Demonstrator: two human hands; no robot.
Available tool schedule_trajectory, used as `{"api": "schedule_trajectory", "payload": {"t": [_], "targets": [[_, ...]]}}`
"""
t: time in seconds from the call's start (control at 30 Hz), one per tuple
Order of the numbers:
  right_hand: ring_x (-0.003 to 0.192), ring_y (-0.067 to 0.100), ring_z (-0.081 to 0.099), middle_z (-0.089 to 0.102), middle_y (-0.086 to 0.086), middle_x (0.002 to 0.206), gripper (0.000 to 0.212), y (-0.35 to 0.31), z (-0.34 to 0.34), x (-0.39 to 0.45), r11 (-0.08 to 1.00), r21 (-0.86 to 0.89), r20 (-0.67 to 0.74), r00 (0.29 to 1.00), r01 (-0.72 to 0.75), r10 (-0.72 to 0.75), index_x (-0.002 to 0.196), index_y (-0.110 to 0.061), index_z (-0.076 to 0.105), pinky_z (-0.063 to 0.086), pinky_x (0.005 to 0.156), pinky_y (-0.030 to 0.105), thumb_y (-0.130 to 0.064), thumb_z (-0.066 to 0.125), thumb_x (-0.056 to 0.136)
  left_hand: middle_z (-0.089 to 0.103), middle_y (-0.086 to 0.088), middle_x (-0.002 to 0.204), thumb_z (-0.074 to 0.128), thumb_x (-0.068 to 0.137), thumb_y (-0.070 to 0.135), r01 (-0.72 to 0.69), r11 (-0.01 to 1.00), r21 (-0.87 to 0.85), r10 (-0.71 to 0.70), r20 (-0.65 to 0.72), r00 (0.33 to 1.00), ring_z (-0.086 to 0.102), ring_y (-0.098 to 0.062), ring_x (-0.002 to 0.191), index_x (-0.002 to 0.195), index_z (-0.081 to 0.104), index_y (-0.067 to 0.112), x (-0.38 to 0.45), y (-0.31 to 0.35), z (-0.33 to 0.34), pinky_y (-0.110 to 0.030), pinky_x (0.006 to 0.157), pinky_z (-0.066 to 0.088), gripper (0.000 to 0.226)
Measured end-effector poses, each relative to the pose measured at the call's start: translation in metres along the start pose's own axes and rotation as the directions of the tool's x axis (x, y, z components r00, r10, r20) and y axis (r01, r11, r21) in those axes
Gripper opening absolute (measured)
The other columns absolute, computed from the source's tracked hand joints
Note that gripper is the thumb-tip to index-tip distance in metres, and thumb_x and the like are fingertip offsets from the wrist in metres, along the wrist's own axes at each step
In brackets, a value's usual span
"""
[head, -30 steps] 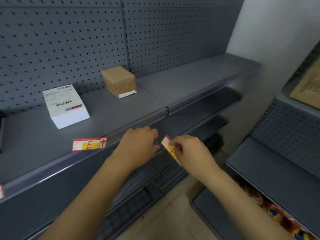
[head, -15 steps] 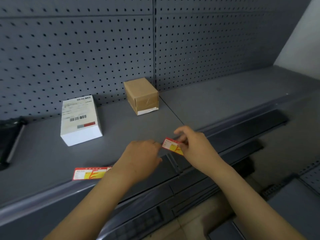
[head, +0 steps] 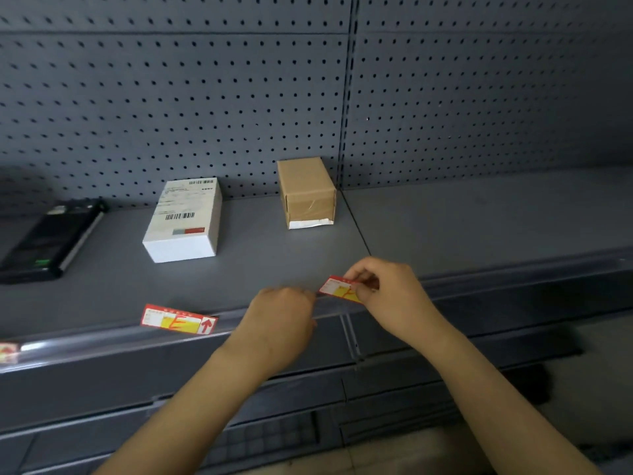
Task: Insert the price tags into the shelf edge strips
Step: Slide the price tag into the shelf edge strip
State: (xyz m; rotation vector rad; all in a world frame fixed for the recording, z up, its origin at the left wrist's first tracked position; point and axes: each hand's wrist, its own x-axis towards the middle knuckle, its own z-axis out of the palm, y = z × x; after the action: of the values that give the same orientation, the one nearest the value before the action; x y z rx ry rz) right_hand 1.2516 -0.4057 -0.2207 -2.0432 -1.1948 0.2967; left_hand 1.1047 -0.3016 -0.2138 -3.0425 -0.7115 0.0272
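Note:
My right hand (head: 387,293) pinches a red and yellow price tag (head: 337,289) between thumb and fingers, holding its lower edge at the top of the clear shelf edge strip (head: 102,341). My left hand (head: 281,320) sits just left of the tag with its fingers curled over the strip's upper lip; the fingertips are hidden. A second price tag (head: 178,319) with a red arrow stands in the strip further left. A third tag (head: 8,351) shows partly at the left frame edge.
On the grey shelf (head: 445,221) stand a white labelled box (head: 185,221), a brown cardboard box (head: 306,192) and a black device (head: 48,234) at the far left. Pegboard backs the shelf. Lower shelves lie below my arms.
The view has swung left and squared up to the shelf. My right hand has brought the tag from below the shelf edge up to the strip. My left hand stays on the strip.

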Motion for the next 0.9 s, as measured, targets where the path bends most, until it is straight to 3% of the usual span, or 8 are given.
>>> {"api": "schedule_trajectory", "payload": {"t": [0.27,0.37,0.67,0.9], "targets": [[0.077,-0.001,0.063,0.068,-0.010,0.084,0.019,0.008,-0.011,0.002,0.993,0.095,0.006,0.997,0.070,-0.071,0.088,-0.026,0.066,0.048,0.061,0.004,-0.007,0.066,0.083,0.058,-0.013,0.118,0.049,0.090,0.014,0.128,0.991,-0.049,-0.127,0.020,0.992,0.056,-0.030,0.106,0.124,0.045,0.016,-0.002,0.014,0.009,-0.037,0.088,0.046,0.035],[0.077,0.001,0.064,0.067,-0.009,0.083,0.018,0.009,-0.010,0.005,0.988,0.116,0.004,0.995,0.097,-0.098,0.088,-0.023,0.066,0.050,0.063,0.006,-0.006,0.065,0.084,0.053,-0.008,0.126,0.049,0.089,0.012,0.116,0.991,-0.068,-0.116,-0.003,0.993,0.051,-0.027,0.115,0.127,0.045,0.016,-0.004,0.012,0.012,-0.037,0.096,0.044,0.039],[0.071,-0.004,0.060,0.063,-0.012,0.079,0.019,0.007,-0.004,0.008,0.979,0.147,0.016,0.989,0.142,-0.145,0.087,-0.023,0.064,0.046,0.059,0.003,-0.004,0.066,0.083,0.050,-0.005,0.133,0.049,0.093,0.024,0.109,0.993,-0.053,-0.109,-0.006,0.994,0.051,-0.025,0.118,0.132,0.044,0.019,-0.009,0.017,0.019,-0.037,0.099,0.043,0.039],[0.075,-0.001,0.061,0.066,-0.007,0.087,0.015,0.008,-0.003,0.010,0.977,0.137,-0.016,0.987,0.163,-0.162,0.093,-0.018,0.066,0.047,0.061,0.002,-0.007,0.066,0.084,0.049,-0.002,0.133,0.048,0.093,0.020,0.101,0.991,-0.085,-0.108,-0.077,0.991,0.051,-0.024,0.117,0.134,0.043,0.022,-0.008,0.022,0.022,-0.036,0.097,0.042,0.042]]}}
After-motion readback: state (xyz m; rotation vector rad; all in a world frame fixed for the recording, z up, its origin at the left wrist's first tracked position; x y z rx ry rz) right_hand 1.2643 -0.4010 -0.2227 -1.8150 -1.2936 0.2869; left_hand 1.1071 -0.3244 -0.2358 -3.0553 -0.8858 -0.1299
